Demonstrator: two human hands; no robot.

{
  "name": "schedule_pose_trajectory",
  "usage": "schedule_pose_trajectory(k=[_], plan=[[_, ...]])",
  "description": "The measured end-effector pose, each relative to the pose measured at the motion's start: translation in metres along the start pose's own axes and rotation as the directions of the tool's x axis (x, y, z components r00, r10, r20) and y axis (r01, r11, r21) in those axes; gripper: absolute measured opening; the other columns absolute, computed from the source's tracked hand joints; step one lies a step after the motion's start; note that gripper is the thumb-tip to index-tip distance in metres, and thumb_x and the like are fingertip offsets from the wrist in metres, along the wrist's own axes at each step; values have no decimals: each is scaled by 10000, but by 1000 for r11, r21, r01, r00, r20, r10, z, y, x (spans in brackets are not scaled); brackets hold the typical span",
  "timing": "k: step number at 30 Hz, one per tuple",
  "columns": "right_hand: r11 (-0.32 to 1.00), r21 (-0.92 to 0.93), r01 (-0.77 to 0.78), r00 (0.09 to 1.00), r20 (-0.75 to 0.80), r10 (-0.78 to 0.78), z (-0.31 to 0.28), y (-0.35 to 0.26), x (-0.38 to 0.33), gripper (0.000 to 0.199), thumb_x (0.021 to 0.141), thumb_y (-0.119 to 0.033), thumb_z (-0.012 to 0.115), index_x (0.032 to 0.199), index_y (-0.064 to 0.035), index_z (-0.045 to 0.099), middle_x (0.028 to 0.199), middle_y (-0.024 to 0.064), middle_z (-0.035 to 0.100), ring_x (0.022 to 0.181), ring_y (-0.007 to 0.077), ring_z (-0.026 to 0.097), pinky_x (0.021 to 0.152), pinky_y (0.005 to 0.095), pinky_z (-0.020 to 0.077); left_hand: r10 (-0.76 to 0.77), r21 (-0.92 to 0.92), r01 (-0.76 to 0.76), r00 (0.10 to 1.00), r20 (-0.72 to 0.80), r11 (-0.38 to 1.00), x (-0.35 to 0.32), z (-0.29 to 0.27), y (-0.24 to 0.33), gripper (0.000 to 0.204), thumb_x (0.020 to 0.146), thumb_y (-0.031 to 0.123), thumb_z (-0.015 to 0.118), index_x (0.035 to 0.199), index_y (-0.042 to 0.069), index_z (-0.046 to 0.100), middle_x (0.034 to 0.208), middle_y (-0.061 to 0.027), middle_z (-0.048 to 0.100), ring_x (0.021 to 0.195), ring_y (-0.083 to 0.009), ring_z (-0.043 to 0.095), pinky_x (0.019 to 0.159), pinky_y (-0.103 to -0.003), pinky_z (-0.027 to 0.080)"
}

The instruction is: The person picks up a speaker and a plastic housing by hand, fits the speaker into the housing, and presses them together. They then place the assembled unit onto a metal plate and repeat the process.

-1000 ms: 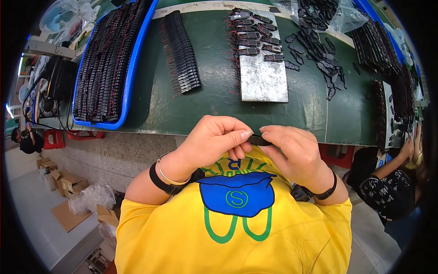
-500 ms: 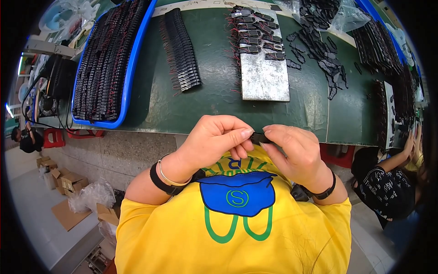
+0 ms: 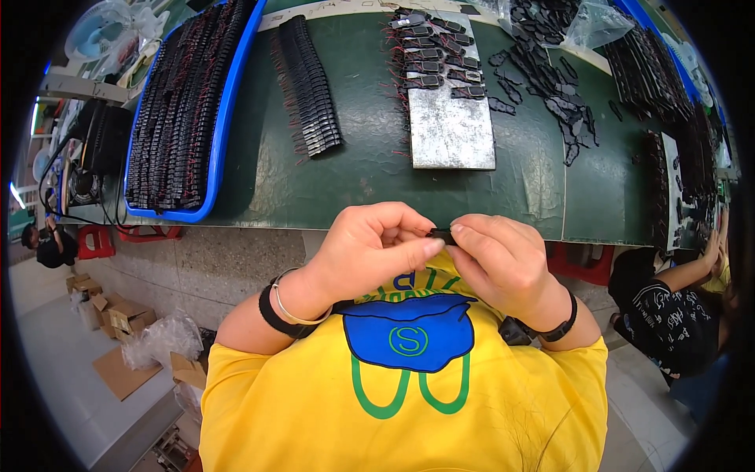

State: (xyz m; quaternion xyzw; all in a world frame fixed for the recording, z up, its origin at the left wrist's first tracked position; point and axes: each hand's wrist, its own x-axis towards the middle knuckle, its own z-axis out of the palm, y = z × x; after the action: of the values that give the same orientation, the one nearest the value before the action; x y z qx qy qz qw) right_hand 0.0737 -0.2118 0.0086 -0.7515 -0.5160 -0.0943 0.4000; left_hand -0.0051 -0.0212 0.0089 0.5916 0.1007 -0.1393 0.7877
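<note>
This is a factory assembly workshop: the green workbench point(image 3: 362, 177) bears a blue tray point(image 3: 210, 200) of wired black parts point(image 3: 179, 118) at left; cardboard boxes point(image 3: 130, 316) stand on the floor, a co-worker point(image 3: 676, 326) at right.

- Held part point(image 3: 443, 235): black, plastic by the look from where I'm standing — finish mostly covered.
- Plate point(image 3: 451, 138): bare metal, scuffed and mottled, dull shine.
- Benchtop point(image 3: 370, 177): green, smooth, glossy — throws light back at me, slightly wrinkled.
- Blue bin point(image 3: 230, 94): smooth plastic, semi-gloss.
- Bag point(image 3: 599, 27) across the bench: clear film, crinkled, shiny.
- Boxes point(image 3: 126, 317) on floor: matt brown cardboard.
- Bangle point(image 3: 285, 305): smooth polished metal.
- Shirt point(image 3: 314, 401): yellow cloth, matt, lightly creased.
</note>
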Motion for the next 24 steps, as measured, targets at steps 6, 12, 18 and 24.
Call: schedule_pose_trajectory(k=[6, 12, 18, 24], plan=[[1000, -19, 14, 1000, -4, -14, 2, -2, -2, 290, 605, 46, 743, 863, 13, 614, 842, 161, 654, 671, 301, 652, 569, 327, 539, 76, 191, -66, 996, -43, 979, -2, 2, -3, 128, 825, -10, 694, 933, -23, 628, 820, -37, 664, 722, -55, 620, 636, -189, 507], [852, 439, -286, 954, 45, 298, 0, 1, -5, 273, 702, 20, 747, 953, 23, 640, 845, 132, 662, 699, 193, 655, 590, 283, 527, 345, 327, -322, 939, -13, 889, -7, -5, -4, 120, 809, -8, 708, 908, -27, 642, 817, -53, 675, 705, -70, 624, 607, -200, 489], [686, 604, -405, 913, 232, 335, -1, 9, -8, 252, 775, -11, 736, 1006, 33, 649, 835, 100, 668, 697, 115, 634, 592, 234, 497, 516, 487, -497, 850, 108, 718, -5, -9, 0, 132, 781, -4, 724, 890, -21, 653, 804, -94, 690, 672, -120, 647, 583, -220, 482], [727, 591, -349, 936, 177, 306, -3, 9, -9, 191, 774, -13, 734, 946, 29, 660, 778, 99, 666, 632, 122, 622, 550, 220, 464, 580, 565, -581, 787, 209, 585, 0, -10, 1, 149, 763, 8, 734, 891, 1, 657, 783, -102, 693, 666, -167, 670, 582, -238, 494]])
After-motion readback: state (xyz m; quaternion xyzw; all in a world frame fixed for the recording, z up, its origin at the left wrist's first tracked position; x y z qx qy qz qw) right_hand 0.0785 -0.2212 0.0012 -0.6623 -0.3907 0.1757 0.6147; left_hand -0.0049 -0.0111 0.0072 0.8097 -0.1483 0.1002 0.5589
